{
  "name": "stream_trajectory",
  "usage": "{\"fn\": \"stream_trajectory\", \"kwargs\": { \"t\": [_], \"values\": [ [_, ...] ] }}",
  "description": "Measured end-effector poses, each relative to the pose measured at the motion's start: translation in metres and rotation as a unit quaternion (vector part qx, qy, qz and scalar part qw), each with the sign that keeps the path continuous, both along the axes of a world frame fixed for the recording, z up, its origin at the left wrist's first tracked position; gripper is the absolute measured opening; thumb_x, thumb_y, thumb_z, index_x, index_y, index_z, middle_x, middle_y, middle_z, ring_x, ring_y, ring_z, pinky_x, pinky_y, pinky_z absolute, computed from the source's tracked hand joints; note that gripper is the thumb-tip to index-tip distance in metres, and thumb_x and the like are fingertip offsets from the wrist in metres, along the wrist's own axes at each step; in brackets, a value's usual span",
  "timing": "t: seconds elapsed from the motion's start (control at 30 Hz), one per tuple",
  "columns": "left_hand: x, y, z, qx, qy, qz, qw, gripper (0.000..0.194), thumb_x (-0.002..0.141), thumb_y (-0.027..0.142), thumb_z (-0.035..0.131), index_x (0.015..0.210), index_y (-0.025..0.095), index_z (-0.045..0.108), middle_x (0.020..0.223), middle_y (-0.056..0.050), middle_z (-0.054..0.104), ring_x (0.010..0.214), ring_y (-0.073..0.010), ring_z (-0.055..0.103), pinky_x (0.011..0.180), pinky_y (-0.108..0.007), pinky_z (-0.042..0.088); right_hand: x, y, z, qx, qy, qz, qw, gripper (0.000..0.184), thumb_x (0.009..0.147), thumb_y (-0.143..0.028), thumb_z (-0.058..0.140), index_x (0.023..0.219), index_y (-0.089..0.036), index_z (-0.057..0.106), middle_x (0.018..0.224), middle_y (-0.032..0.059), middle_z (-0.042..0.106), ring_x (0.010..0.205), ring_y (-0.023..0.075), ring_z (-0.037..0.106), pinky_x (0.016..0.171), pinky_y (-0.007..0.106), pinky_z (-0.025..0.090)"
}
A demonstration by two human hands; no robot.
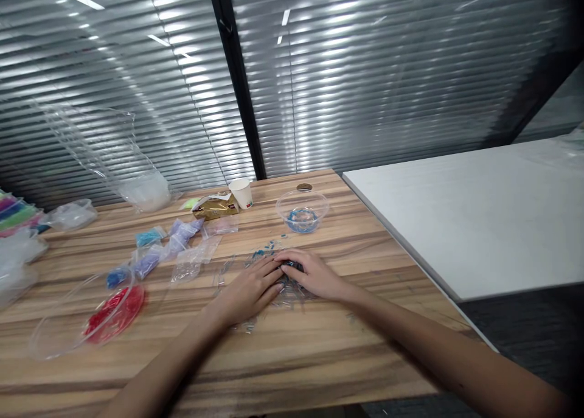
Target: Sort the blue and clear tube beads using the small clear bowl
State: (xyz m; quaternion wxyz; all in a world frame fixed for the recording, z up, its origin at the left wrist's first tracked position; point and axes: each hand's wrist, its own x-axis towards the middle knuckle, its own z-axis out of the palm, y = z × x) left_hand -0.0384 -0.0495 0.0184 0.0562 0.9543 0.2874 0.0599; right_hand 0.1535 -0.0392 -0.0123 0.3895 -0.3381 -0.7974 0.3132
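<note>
My left hand (253,288) lies over the left side of a loose pile of small clear and blue pieces (292,295), its fingers stretched out. From the other side my right hand (314,274) curves over the same pile, thumb apart from the fingers. The fingertips of both hands meet or nearly meet above the pieces, and part of the pile is hidden under them. More blue bits (269,247) are scattered just beyond the fingers. Behind the hands stands a clear round bowl (323,209) with blue pieces in its bottom.
A tilted clear bowl (45,348) with red pieces is at the left. Small bags of purple (180,238) and blue pieces (149,236) lie behind it. A paper cup (241,193) and gold packet (216,207) stand at the back. A white table (479,211) adjoins on the right.
</note>
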Motion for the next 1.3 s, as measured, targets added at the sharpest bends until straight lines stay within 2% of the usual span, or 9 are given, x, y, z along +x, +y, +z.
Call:
{"fn": "stream_trajectory", "kwargs": {
  "t": [1.3],
  "values": [
    [-0.0003,-0.0003,-0.0002,0.006,0.001,0.003,1.0,0.035,0.096,0.028,0.038,0.128,0.017,0.046,0.134,-0.011,0.047,0.128,-0.0238,0.04,0.108,-0.044,0.033,0.001,-0.0002,-0.0024,0.02,-0.007,0.005,1.0,0.027,0.088,-0.013,0.049,0.111,-0.018,0.06,0.115,0.0083,0.063,0.109,0.0194,0.057,0.097,0.039,0.042]
  ]
}}
